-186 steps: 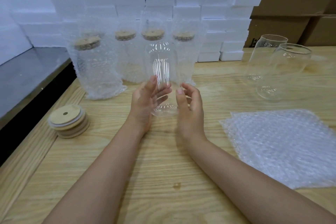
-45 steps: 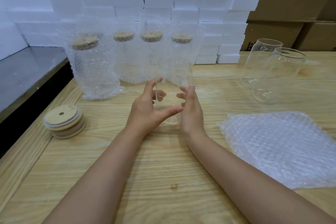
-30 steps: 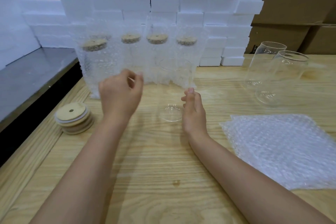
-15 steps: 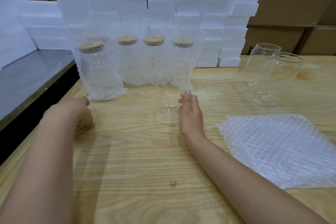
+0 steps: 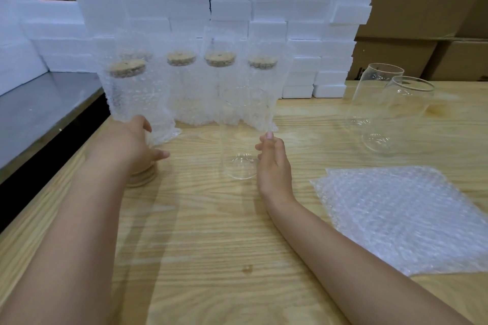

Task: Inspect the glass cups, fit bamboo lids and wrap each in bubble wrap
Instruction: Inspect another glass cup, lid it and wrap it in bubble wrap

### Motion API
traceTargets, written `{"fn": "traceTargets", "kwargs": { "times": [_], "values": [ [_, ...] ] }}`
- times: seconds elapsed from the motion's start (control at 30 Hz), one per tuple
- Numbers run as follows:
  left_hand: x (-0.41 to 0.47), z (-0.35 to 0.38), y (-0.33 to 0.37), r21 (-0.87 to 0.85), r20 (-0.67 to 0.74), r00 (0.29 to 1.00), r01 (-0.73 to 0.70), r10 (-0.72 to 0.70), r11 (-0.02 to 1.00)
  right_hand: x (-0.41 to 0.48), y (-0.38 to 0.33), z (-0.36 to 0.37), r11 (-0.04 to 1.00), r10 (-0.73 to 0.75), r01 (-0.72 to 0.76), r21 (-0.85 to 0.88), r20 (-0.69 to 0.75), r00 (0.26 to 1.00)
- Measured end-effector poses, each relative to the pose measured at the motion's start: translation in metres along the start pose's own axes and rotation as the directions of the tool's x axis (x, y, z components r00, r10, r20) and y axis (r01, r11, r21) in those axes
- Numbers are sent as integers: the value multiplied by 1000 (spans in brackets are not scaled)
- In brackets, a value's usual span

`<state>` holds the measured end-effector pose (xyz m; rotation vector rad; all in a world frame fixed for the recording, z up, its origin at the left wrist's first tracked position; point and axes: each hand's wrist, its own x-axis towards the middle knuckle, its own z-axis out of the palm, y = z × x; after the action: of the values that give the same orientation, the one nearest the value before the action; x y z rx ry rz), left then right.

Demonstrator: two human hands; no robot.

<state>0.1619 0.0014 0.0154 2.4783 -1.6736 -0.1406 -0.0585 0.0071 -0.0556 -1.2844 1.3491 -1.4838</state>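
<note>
Head view: right hand [image 5: 273, 163] is curling a light, narrow grip round the lower right wall of the cup [image 5: 241, 124], bracing it upright and mouth-up on the surface [image 5: 211, 245].

Left hand [image 5: 129, 148] is covering the stack of lids [image 5: 142, 180] near the surface's left edge. It's blurred, so I can't tell if that grip is holding a lid or just resting on top.

I'm reading this as the lid-fetch step, with the cup not yet lidded. The next move calls for lifting one disc off the stack and seating it flat and centred on the rim while the right hand is steadying.

Cup is thin clear glass, tall and slick, so likely tippy. Lids are flat round bamboo discs.

Wrapped cups [image 5: 137, 97] are standing in a row behind, already lidded. Two bare cups [image 5: 396, 113] are waiting right rear. Bubble wrap [image 5: 401, 219] sheets are lying flat at right front, soft and dimpled. Foam blocks [image 5: 232, 8] and cartons [image 5: 422, 8] are stacked at the back.
</note>
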Motion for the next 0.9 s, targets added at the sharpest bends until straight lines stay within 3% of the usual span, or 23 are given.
{"fn": "traceTargets", "kwargs": {
  "times": [0.1,0.17,0.2,0.27,0.33,0.4,0.47,0.53,0.63,0.9],
  "values": [
    [-7,-8,11,-47,-197,980,-28,18,998,0,0,1,1000,1,-1,-10,-5,1000],
    [-15,-13,23,-247,-353,934,-143,48,958,0,-1,1,1000,7,-7,-10,-9,1000],
    [-21,-15,31,-407,-419,907,-232,45,883,0,-1,1,1000,11,-11,-10,-8,1000],
    [-38,-19,49,-681,-525,851,-420,0,600,0,-1,2,1000,15,-15,-7,-6,1000],
    [-51,-23,68,-761,-591,807,-549,-20,345,0,-1,2,1000,19,-19,-14,-1,1000],
    [-55,-25,86,-767,-617,787,-607,19,207,1,-1,3,1000,15,-15,-24,-2,1000],
    [-53,-26,104,-777,-608,789,-614,83,138,1,-1,3,999,10,-10,-30,-8,1000],
    [-49,-23,119,-796,-573,806,-591,149,131,1,-2,3,999,10,-10,-42,-7,1000],
    [-41,-10,127,-773,-566,801,-598,198,210,2,-2,3,998,18,-17,-67,4,1000],
    [-34,10,127,-765,-569,811,-583,138,273,2,-1,5,998,20,-20,-63,0,1000]
  ]
}}
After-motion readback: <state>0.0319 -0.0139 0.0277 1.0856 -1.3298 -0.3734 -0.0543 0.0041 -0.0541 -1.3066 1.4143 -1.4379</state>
